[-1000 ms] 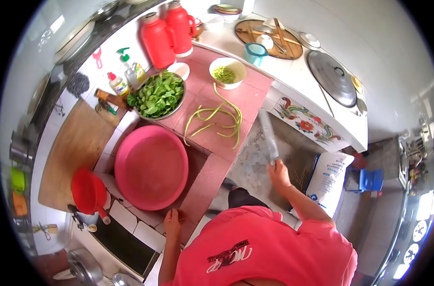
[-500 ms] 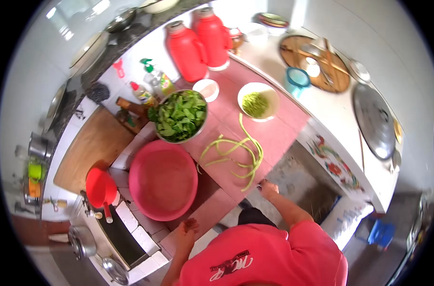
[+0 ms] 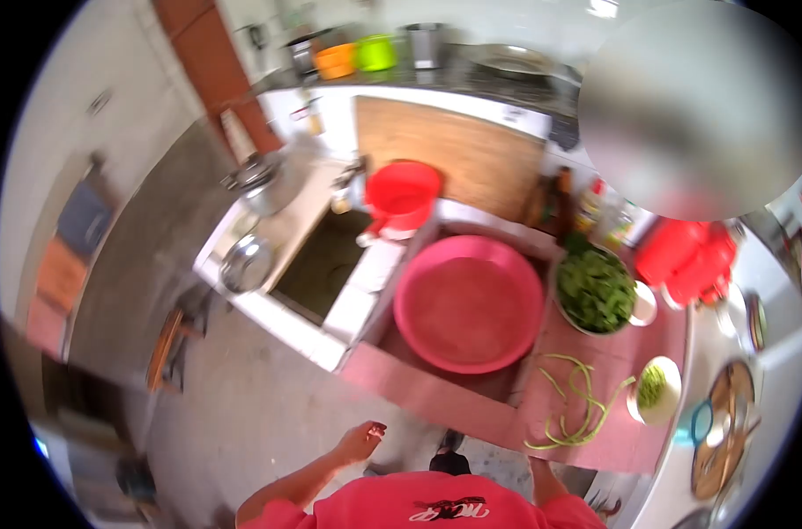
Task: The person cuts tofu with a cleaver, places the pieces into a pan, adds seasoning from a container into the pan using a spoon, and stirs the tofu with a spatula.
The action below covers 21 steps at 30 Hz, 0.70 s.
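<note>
"Which of your hands is nearer the green beans (image 3: 582,436)?"

"Your right hand (image 3: 535,462), mostly hidden at the edge of the pink counter (image 3: 498,426). They lie on top, just ahead and rightward, looped, with no single long axis."

"Your grips?"

"Right, I can't tell. Your left hand (image 3: 362,440) hangs well apart, fingers curled; contents unclear."

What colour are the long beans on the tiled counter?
The long beans are light yellowish green, showing best in the head view.
</note>
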Tool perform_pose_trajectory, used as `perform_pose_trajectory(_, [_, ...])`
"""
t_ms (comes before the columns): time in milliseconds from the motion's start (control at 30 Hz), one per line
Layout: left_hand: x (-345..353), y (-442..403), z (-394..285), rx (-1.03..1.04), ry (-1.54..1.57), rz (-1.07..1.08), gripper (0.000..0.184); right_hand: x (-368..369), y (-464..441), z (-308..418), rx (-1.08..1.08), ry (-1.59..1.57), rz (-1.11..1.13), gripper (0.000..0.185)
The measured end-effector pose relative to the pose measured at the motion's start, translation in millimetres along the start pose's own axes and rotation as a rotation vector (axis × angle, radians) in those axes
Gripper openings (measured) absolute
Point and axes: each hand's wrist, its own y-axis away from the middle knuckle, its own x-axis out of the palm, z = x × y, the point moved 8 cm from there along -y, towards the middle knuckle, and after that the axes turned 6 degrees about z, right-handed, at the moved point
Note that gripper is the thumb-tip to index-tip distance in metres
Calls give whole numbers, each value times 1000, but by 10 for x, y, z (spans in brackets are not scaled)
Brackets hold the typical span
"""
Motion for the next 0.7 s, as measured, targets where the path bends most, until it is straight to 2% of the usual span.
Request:
perform_pose_trajectory(67, [-91, 271, 583, -67, -11, -132, 30, -100, 125, -100, -9, 110, -41, 34])
perform_pose_trajectory(167, [-216, 830, 1717, -314, -132, -256, 31, -345, 383, -77, -94, 256, -225, 34])
perform_pose_trajectory(200, [-242, 1114, 2042, -382, -155, -299, 33, -471, 616, 82, -256, 166, -343, 33])
perform_pose_trajectory(233, [-173, 1435, 2347, -426, -94, -350, 33, -300, 481, 12, -201, 185, -336, 39])
perform_pose_trajectory(267, [-213, 1783, 2456, -468, -33, -400, 34, -324, 587, 202, -253, 150, -351, 38])
perform_pose_trajectory(367, [-60, 2795, 2911, -545, 121, -507, 35, -252, 1168, 1262, -540, 108, -330, 38])
perform_pose_trajectory(500, [430, 4033, 3661, -615, 278, -600, 37, 41, 2393, 2791, -961, 132, -211, 37])
perform_pose_trajectory(700, [1253, 5656, 4299, -849, 560, -776, 40, 958, 4596, 4614, -1490, 299, 42, 36])
